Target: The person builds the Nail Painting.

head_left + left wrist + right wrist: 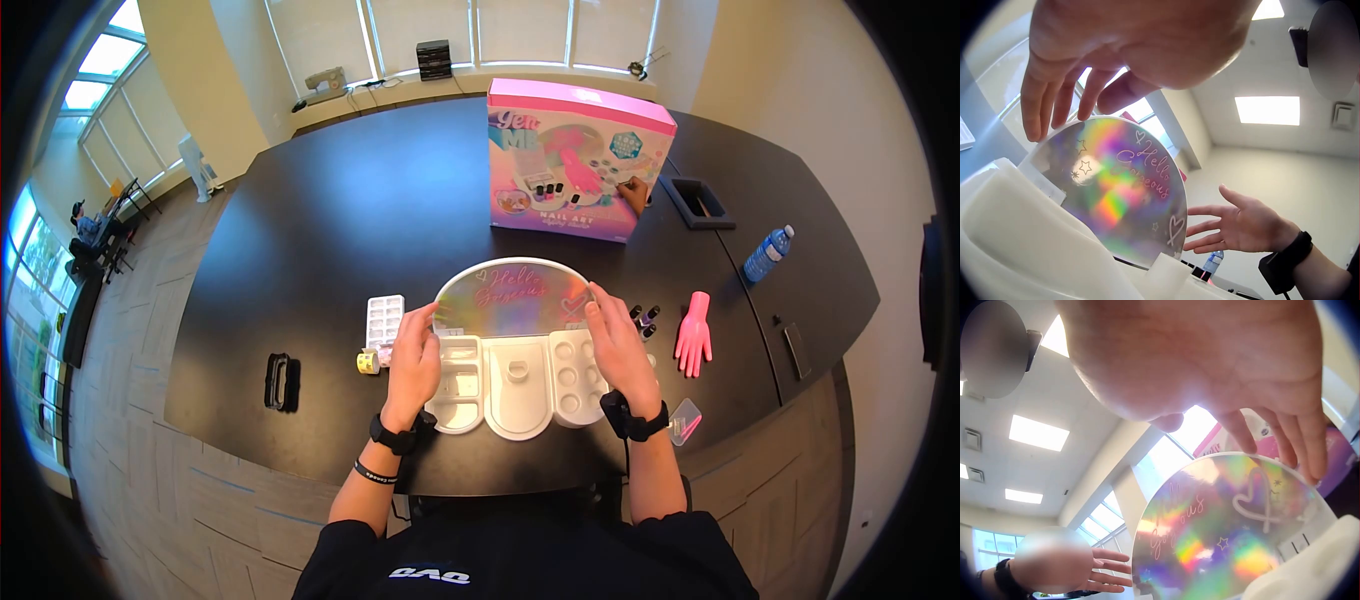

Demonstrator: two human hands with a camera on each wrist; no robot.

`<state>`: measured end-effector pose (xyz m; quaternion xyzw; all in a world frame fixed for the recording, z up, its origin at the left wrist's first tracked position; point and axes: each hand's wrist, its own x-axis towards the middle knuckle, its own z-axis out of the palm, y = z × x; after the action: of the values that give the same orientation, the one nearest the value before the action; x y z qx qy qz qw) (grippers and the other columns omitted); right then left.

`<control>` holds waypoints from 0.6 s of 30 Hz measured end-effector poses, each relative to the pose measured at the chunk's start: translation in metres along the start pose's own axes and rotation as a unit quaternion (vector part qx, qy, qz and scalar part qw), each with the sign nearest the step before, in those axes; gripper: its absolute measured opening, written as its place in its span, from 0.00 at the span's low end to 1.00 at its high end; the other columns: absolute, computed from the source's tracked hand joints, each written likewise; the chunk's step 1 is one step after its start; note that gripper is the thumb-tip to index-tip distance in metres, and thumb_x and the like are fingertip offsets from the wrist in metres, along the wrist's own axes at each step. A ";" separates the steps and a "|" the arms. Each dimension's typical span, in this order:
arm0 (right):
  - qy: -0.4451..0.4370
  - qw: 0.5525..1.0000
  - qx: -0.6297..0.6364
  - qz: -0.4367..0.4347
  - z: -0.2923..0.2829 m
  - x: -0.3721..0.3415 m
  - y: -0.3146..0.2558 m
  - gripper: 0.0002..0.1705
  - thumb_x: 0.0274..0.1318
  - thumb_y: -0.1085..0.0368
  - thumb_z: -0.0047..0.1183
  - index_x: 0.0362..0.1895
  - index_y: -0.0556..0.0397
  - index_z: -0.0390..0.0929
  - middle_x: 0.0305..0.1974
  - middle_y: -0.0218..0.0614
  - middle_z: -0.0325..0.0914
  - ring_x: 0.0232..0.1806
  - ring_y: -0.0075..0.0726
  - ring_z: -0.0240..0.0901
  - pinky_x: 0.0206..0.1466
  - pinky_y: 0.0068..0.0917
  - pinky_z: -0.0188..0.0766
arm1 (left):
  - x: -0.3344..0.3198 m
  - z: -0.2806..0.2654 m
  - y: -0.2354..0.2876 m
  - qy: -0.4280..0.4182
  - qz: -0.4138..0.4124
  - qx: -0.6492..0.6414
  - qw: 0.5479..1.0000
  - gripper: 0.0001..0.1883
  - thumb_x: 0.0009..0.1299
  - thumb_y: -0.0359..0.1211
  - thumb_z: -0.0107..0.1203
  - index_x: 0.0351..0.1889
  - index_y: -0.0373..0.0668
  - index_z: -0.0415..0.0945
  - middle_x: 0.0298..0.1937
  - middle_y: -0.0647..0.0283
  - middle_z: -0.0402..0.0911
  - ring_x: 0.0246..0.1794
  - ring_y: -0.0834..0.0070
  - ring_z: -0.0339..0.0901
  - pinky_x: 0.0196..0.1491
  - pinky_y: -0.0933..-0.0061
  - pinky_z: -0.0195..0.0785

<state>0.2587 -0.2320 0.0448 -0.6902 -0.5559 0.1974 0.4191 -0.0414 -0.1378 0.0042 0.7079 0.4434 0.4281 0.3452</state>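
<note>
A rounded iridescent panel (512, 298) with "Hello Gorgeous" lettering stands upright at the back of a white tray set (517, 405). My left hand (413, 368) is at the panel's left edge, its fingers (1034, 106) extended and touching or very near the rim. On the right edge lies my right hand (622, 350), with its fingers (1288, 434) lightly bent behind the rim and the thumb apart. Both palms face the panel (1229, 531). The tray set has square compartments on the left, a centre piece with a small raised ring, and round wells on the right.
Behind the panel stands a pink box (580, 160). To the right are small dark bottles (648, 322), a pink plastic hand (694, 335), a water bottle (768, 254) and a clear piece (684, 422). A white palette (384, 322), tape roll (368, 361) and black object (281, 382) lie left.
</note>
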 end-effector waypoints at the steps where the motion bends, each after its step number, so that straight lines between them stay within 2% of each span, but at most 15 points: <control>1: 0.002 1.000 0.001 -0.010 0.001 -0.001 0.002 0.38 0.86 0.41 0.41 0.80 0.59 0.68 0.74 0.58 0.71 0.76 0.64 0.70 0.79 0.46 0.65 | -0.001 0.001 -0.002 0.006 0.010 -0.002 1.000 0.24 0.78 0.21 0.45 0.71 0.32 0.75 0.65 0.48 0.79 0.65 0.57 0.80 0.66 0.63 0.74; 3: 0.001 1.000 -0.002 -0.008 0.001 -0.003 0.004 0.38 0.86 0.42 0.42 0.79 0.60 0.68 0.74 0.58 0.71 0.76 0.64 0.69 0.79 0.46 0.65 | -0.002 0.003 -0.004 0.012 0.019 -0.005 1.000 0.24 0.77 0.21 0.45 0.71 0.32 0.75 0.65 0.48 0.78 0.65 0.57 0.80 0.66 0.63 0.74; 5: 0.000 1.000 -0.004 -0.010 0.002 -0.005 0.004 0.37 0.86 0.42 0.42 0.79 0.60 0.68 0.75 0.59 0.70 0.77 0.64 0.69 0.79 0.46 0.65 | -0.003 0.002 -0.004 -0.001 -0.015 -0.015 1.000 0.24 0.77 0.20 0.45 0.71 0.32 0.74 0.65 0.48 0.78 0.66 0.56 0.80 0.67 0.62 0.73; 9: -0.003 1.000 0.006 0.002 0.002 -0.008 0.003 0.37 0.86 0.43 0.42 0.79 0.61 0.68 0.75 0.59 0.70 0.77 0.65 0.69 0.79 0.45 0.65 | -0.006 0.001 -0.004 0.000 0.006 -0.026 1.000 0.25 0.76 0.20 0.44 0.72 0.33 0.73 0.66 0.47 0.77 0.68 0.54 0.79 0.69 0.59 0.73; 18: -0.009 1.000 0.013 -0.003 -0.001 -0.016 0.002 0.36 0.86 0.43 0.42 0.79 0.60 0.68 0.75 0.59 0.71 0.76 0.65 0.70 0.79 0.46 0.66 | -0.013 0.001 -0.003 0.001 -0.012 -0.044 0.999 0.28 0.75 0.19 0.45 0.74 0.34 0.71 0.69 0.47 0.75 0.74 0.52 0.76 0.74 0.54 0.72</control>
<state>0.2558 -0.2470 0.0408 -0.6813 -0.5588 0.2098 0.4238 -0.0448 -0.1489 -0.0024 0.6861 0.4329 0.4439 0.3806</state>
